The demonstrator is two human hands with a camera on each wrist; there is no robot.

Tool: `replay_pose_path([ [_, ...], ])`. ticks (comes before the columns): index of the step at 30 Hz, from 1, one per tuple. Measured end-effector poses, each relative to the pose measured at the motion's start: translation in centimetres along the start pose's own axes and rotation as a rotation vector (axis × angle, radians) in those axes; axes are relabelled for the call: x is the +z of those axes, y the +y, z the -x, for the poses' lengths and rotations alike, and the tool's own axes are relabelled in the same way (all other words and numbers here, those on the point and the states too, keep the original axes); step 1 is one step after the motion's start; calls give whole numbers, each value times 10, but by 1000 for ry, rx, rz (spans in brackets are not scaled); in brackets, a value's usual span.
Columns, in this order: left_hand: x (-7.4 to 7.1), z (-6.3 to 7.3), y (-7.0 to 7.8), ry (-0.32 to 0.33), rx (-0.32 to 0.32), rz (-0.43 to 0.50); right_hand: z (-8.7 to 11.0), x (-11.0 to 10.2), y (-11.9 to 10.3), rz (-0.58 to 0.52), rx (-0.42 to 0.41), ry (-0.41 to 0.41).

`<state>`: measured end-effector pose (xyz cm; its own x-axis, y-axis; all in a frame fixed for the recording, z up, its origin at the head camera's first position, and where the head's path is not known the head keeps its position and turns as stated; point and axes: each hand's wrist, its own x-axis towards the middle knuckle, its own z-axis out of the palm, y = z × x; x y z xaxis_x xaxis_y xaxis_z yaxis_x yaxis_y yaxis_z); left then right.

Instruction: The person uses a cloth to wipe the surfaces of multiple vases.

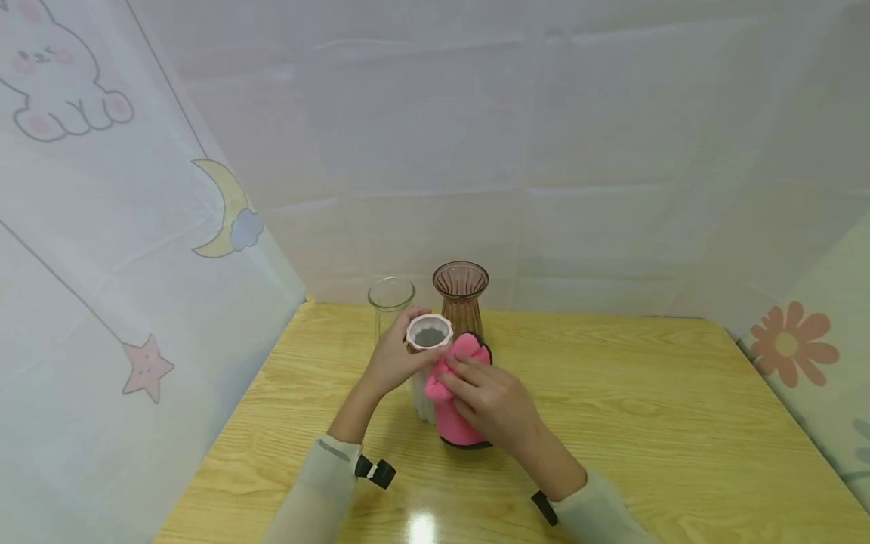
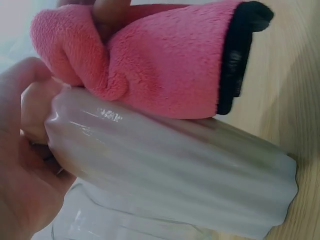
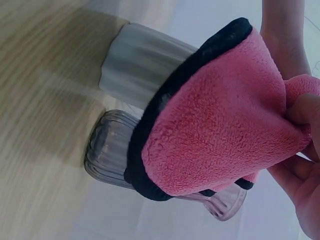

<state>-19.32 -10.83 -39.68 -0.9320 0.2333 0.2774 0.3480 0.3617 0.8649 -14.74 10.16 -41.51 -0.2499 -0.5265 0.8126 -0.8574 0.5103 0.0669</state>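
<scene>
A white fluted vase (image 2: 165, 160) stands upright on the table. My left hand (image 1: 394, 357) grips it around the neck, just below its scalloped rim (image 1: 430, 320). In my right hand (image 1: 499, 404) is a pink plush cloth (image 3: 215, 125) with black edging, bunched between thumb and fingers against the vase's right side near the top. The lower part of the cloth hangs down along the vase, as the left wrist view shows. Close behind stand a clear glass vase (image 1: 391, 295) on the left and a purple-brown ribbed glass vase (image 1: 461, 282) on the right, both partly hidden.
The wood-grain table (image 1: 612, 378) extends to both sides and toward the front. A pale wall covering (image 1: 516, 151) rises right behind its back edge, and a printed sheet (image 1: 88, 249) hangs at the left. Black straps (image 1: 375, 471) circle the wrists.
</scene>
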Motion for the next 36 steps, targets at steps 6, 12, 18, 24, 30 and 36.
replay_pose_path([
  [6, -3, -2, -3, -43, -4, 52, 6, 4, -7, 0, 39, -17],
  [12, -1, -3, -7, -50, -23, 107, 14, 8, -10, 10, 59, -34],
  [18, 1, -2, -9, -30, -44, 149, 24, 12, -12, 12, 57, -58],
  [24, 4, -3, -10, -9, 10, 151, 33, 18, -13, 15, 65, -83],
  [30, 5, -2, -9, 3, 23, 141, 40, 21, -16, 24, 90, -181],
  [36, 5, -2, -8, 7, 13, 108, 40, 18, -17, 9, 113, -223],
])
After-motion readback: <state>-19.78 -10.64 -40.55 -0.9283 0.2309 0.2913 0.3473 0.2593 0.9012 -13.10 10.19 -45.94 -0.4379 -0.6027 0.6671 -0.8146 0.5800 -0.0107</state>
